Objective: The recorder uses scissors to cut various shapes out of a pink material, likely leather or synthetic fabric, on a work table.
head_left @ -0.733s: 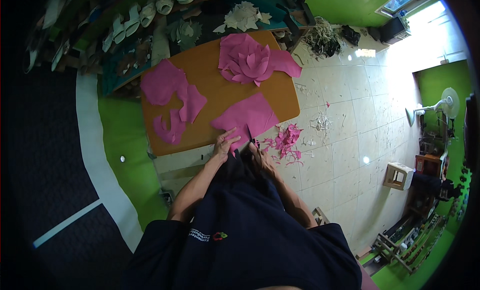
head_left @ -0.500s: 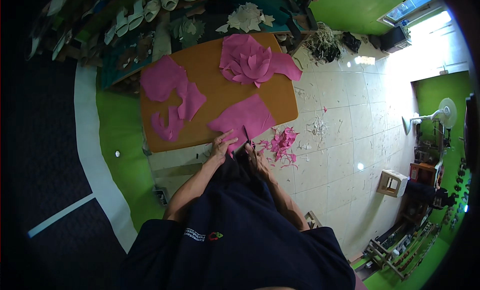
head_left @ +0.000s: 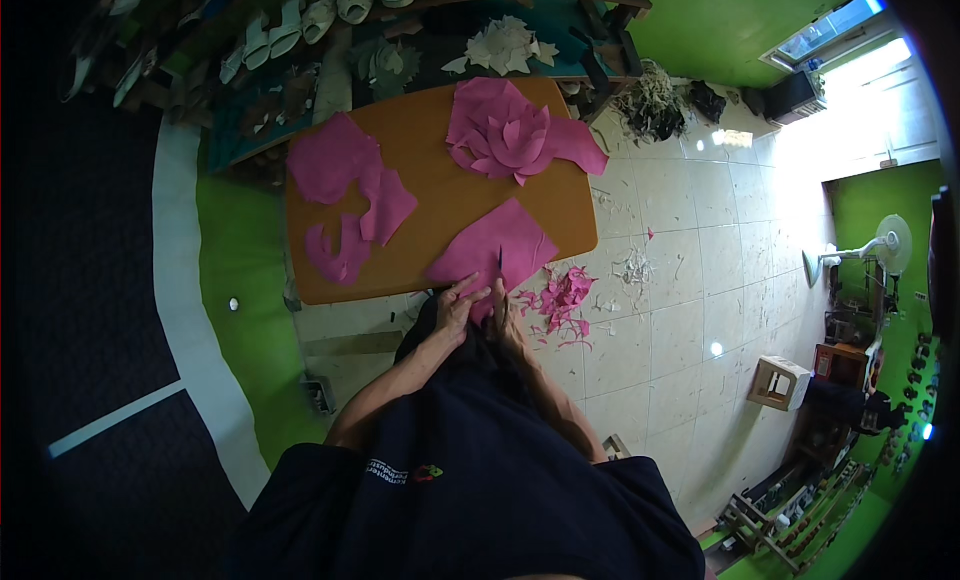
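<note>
A pink sheet [head_left: 487,235], leather-like in look, lies over the table's near edge. My left hand [head_left: 455,310] pinches its near left part, fingers closed on the material. In my right hand [head_left: 504,318] is a pair of scissors [head_left: 501,260]; its dark blade points away from me and lies against the sheet. The handles are mostly hidden in my fingers. Toward the left of the table are larger pink offcuts [head_left: 335,160] and a curved pink piece [head_left: 338,252]. A stack of cut pink petal shapes [head_left: 510,140] rests on more pink material at the far right.
The orange-brown table [head_left: 440,180] ends just ahead of my body. Pink scraps [head_left: 566,298] lie on the tiled floor [head_left: 690,280] to the right, near pale shavings [head_left: 634,268]. Beyond the table, a shelf holds white petal shapes [head_left: 500,48] and sandals [head_left: 285,28].
The sheet and my left hand have shifted slightly right and toward me. The scissors' blade now points more straight ahead. The whole view has moved a little.
</note>
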{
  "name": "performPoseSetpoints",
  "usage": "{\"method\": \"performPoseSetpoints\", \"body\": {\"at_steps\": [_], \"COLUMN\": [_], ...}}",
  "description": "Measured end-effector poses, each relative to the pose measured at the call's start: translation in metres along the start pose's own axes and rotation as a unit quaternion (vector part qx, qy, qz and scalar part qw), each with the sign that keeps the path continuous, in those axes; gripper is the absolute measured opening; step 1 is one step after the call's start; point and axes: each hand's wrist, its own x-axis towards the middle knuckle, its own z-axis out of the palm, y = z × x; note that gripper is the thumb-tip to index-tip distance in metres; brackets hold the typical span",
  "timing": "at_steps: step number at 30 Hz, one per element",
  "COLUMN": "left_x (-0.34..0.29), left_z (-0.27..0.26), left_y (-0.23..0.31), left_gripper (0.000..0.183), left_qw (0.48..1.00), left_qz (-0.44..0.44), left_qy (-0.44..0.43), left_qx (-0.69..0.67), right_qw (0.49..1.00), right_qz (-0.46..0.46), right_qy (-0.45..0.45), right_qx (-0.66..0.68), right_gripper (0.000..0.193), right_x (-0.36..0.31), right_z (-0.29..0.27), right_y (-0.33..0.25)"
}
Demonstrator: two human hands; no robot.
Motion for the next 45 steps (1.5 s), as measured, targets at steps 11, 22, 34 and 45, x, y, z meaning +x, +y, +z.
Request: {"method": "performPoseSetpoints", "body": {"at_steps": [11,22,34,45], "left_x": [0.050,0.052,0.063,0.084], "left_z": [-0.018,-0.017,-0.013,-0.013], "left_y": [0.043,0.093,0.165,0.172], "left_gripper": [0.055,0.066,0.066,0.066], "left_qw": [0.999,0.979,0.937,0.936], "left_qz": [-0.031,0.044,0.035,0.026], "left_qy": [-0.041,-0.146,-0.209,-0.223], "left_qx": [0.001,0.133,0.277,0.272], "right_qw": [0.975,0.991,0.973,0.978], "right_qz": [-0.191,0.068,0.113,0.074], "right_qy": [-0.026,-0.113,-0.072,-0.051], "right_qx": [-0.113,0.013,-0.190,-0.190], "right_gripper": [0.055,0.068,0.075,0.077], "right_x": [0.006,0.023,0.038,0.052], "right_z": [-0.017,-0.041,-0.062,-0.069], "right_y": [0.013,-0.048,-0.071,-0.076]}}
